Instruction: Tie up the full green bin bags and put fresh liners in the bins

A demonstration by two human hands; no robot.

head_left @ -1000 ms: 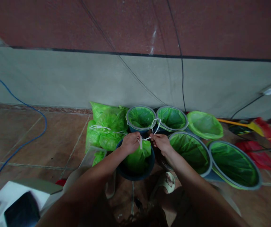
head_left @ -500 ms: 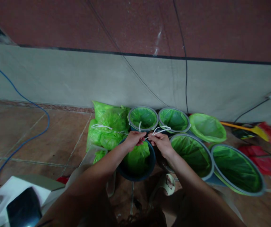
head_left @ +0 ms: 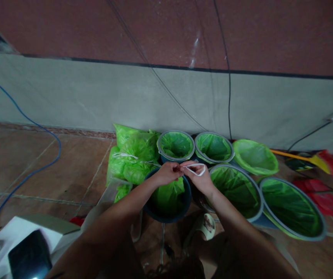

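Over a dark blue bin [head_left: 166, 220], my left hand [head_left: 168, 173] and my right hand [head_left: 196, 175] meet with fingers pinched. Both grip a white drawstring [head_left: 200, 170], whose loop lies across the back of my right hand. Below them a gathered green garbage bag [head_left: 168, 195] sits inside the bin, its top drawn up toward my fingers. The fingertips are partly hidden, so the knot or crossing of the string cannot be made out. Left of the bin rest filled green bags [head_left: 139, 151] with white strings on top.
Several lined bins stand to the right, including a back bin [head_left: 175, 144] and a front right bin [head_left: 292, 207]. A yellow-and-red dustpan [head_left: 326, 162] lies beyond them. At lower left are a white box [head_left: 24, 236] and a phone [head_left: 29, 255]. A blue hose [head_left: 33, 176] crosses the floor.
The string's upright end and raised loop have come down; the loop now lies over my right hand. Both hands have drawn closer together, and the bins and bags have not moved.
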